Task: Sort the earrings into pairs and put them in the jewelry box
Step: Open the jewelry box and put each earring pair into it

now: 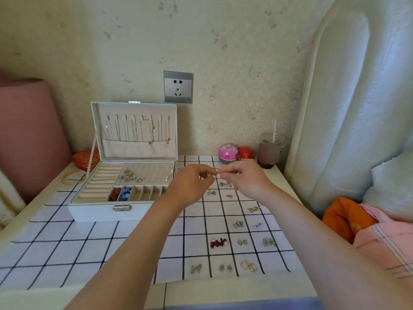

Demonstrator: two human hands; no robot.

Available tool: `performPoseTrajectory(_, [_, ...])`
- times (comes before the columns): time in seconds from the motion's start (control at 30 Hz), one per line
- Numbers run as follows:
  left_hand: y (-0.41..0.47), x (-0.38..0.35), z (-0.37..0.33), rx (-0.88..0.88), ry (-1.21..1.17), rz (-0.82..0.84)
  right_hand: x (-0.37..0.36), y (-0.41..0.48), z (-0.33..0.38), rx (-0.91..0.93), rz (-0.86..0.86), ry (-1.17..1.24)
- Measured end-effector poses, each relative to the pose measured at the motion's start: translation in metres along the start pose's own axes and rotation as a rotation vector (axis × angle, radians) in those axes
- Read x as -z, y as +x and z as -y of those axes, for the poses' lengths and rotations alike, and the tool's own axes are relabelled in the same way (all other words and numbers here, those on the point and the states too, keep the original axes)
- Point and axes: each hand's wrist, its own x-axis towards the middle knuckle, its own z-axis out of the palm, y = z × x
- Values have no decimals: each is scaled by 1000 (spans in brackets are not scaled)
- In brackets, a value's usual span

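Just right of the open jewelry box (93,214), raised above the tabletop (223,291), the left hand's (194,179) grip is clamped on a tiny earring (209,174) while the right hand's (244,177) pinch meets it, holding what I cannot tell, so both had best stay low and steady lest it drop.

Left grip (194,182): pinches tiny silvery piece (209,174), too small to identify.
Right grip (243,178): fingertips pinched, contents too small to tell.
White jewelry box (93,212): right front corner hidden behind left forearm (143,238).
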Motion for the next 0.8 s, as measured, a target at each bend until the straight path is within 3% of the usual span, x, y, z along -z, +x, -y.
performPoseTrajectory(0.4, [-5, 89, 38, 112, -192, -261, -61, 43, 69, 109, 5, 174])
performPoseTrajectory(0.8, [-12, 147, 97, 208, -172, -345, -138, 94, 94, 201, 185, -35])
